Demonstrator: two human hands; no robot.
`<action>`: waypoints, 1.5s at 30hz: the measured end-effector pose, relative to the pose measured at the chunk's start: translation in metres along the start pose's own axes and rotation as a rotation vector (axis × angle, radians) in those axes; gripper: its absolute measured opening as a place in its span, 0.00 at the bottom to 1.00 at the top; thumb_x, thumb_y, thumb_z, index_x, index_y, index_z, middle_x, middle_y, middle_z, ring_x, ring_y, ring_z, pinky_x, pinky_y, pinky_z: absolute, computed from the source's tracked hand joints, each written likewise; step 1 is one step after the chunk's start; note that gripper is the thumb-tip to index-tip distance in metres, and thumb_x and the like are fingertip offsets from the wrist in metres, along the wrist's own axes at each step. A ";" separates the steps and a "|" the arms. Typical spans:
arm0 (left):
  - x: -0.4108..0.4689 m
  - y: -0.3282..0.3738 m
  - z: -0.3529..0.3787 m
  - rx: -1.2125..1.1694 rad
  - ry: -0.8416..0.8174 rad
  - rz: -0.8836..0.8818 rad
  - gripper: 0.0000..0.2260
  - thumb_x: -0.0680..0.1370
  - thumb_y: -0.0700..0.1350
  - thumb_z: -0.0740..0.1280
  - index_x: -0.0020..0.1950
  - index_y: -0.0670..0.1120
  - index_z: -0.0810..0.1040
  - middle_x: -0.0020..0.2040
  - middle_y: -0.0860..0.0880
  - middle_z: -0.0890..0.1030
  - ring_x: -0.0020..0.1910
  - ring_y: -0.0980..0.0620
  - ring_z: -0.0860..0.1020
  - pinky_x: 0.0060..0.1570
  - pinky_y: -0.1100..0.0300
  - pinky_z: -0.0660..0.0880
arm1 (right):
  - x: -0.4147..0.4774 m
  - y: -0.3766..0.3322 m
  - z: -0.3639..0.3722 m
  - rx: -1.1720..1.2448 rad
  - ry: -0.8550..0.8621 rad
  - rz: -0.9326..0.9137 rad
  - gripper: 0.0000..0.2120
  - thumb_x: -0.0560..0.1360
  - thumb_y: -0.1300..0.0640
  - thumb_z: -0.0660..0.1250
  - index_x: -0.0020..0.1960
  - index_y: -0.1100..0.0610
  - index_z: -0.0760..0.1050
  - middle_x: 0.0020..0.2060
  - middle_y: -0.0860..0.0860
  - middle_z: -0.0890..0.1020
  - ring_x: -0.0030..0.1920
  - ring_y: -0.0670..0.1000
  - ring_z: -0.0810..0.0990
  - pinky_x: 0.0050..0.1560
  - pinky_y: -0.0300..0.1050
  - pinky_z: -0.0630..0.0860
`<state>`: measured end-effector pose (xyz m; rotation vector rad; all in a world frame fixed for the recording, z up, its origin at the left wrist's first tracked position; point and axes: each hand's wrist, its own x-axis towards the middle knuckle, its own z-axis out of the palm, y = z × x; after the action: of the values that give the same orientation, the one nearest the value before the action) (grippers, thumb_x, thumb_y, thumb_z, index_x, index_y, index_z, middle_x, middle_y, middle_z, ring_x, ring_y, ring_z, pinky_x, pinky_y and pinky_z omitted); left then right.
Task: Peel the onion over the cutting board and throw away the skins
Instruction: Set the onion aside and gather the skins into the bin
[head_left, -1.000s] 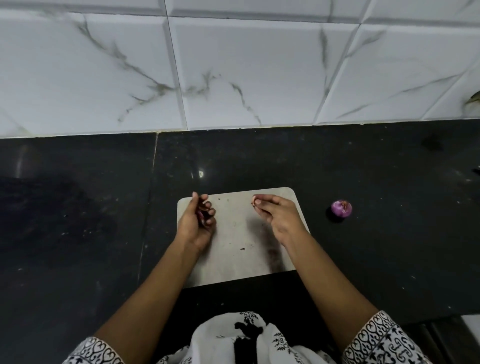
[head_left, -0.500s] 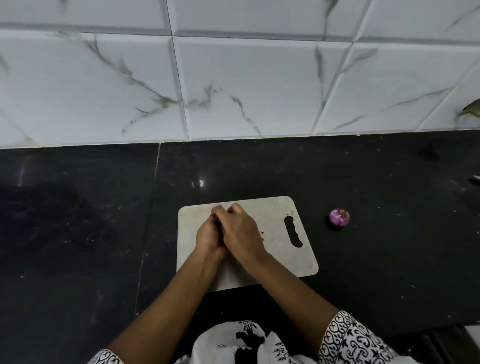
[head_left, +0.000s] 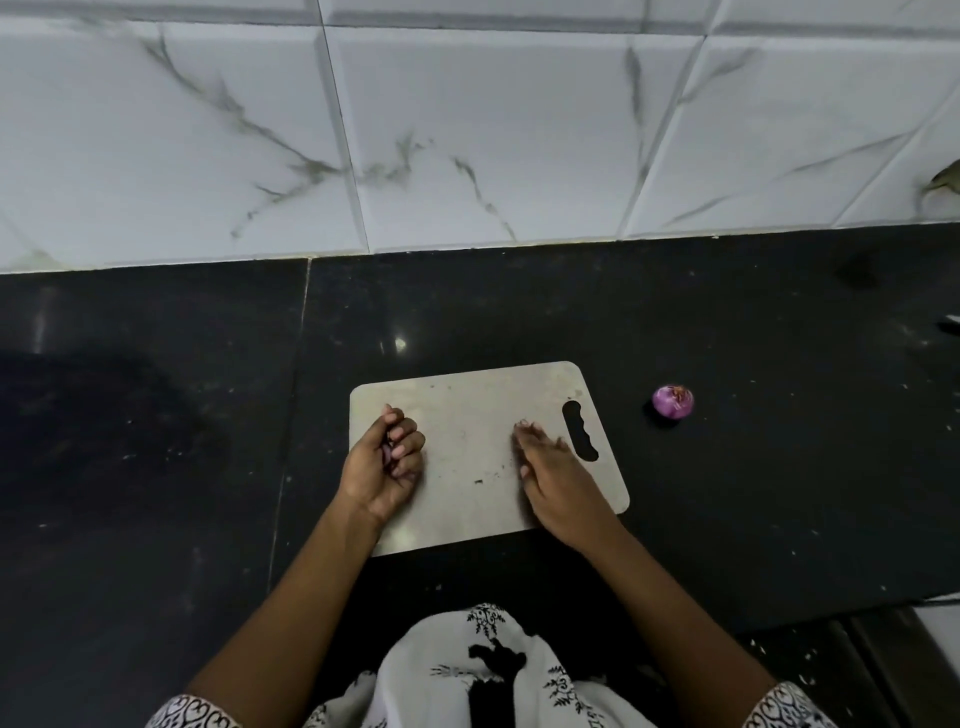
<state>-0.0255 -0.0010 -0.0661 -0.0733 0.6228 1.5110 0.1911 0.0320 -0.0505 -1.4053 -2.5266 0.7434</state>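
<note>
A small purple onion (head_left: 672, 401) lies on the black counter, to the right of the cutting board (head_left: 467, 415) and apart from both hands. My left hand (head_left: 384, 467) rests on the board's left edge with its fingers curled around a bit of purple onion skin (head_left: 387, 453), mostly hidden in the palm. My right hand (head_left: 550, 467) lies edge-down on the right part of the board, beside the handle slot (head_left: 581, 430). Its fingers are stretched out and blurred, and nothing shows in it. A few tiny scraps (head_left: 480, 480) sit on the board between the hands.
The board lies on a black stone counter (head_left: 156, 467) backed by a white marble-tiled wall (head_left: 467, 130). A dark object (head_left: 948, 327) pokes in at the right edge. The counter's front edge runs at the lower right, behind my patterned white clothing (head_left: 483, 670).
Half a second ago both hands were pressed together over the board's left middle. They have parted: the right hand moved right toward the handle slot, the left stayed curled at the left edge.
</note>
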 end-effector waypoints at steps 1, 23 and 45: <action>0.000 0.000 -0.001 -0.001 -0.028 0.007 0.16 0.78 0.46 0.57 0.31 0.48 0.73 0.26 0.54 0.67 0.21 0.59 0.65 0.16 0.70 0.55 | -0.004 -0.003 0.005 -0.016 -0.009 -0.036 0.24 0.81 0.59 0.51 0.76 0.58 0.50 0.76 0.52 0.56 0.76 0.48 0.51 0.72 0.39 0.41; 0.000 -0.001 -0.006 0.055 -0.159 0.039 0.15 0.59 0.46 0.81 0.33 0.49 0.75 0.27 0.54 0.68 0.22 0.59 0.66 0.16 0.70 0.57 | -0.021 -0.001 0.021 -0.237 -0.052 -0.111 0.29 0.75 0.35 0.40 0.75 0.41 0.45 0.75 0.48 0.38 0.74 0.49 0.34 0.73 0.58 0.40; 0.000 -0.001 -0.003 0.063 -0.176 0.058 0.15 0.59 0.45 0.81 0.33 0.48 0.74 0.27 0.54 0.69 0.22 0.59 0.66 0.17 0.69 0.58 | 0.034 0.006 -0.007 -0.018 0.006 -0.312 0.04 0.73 0.58 0.69 0.44 0.58 0.79 0.43 0.51 0.80 0.46 0.51 0.76 0.46 0.47 0.73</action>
<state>-0.0255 -0.0029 -0.0693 0.1255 0.5341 1.5332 0.1800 0.0650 -0.0514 -0.9791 -2.6641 0.6575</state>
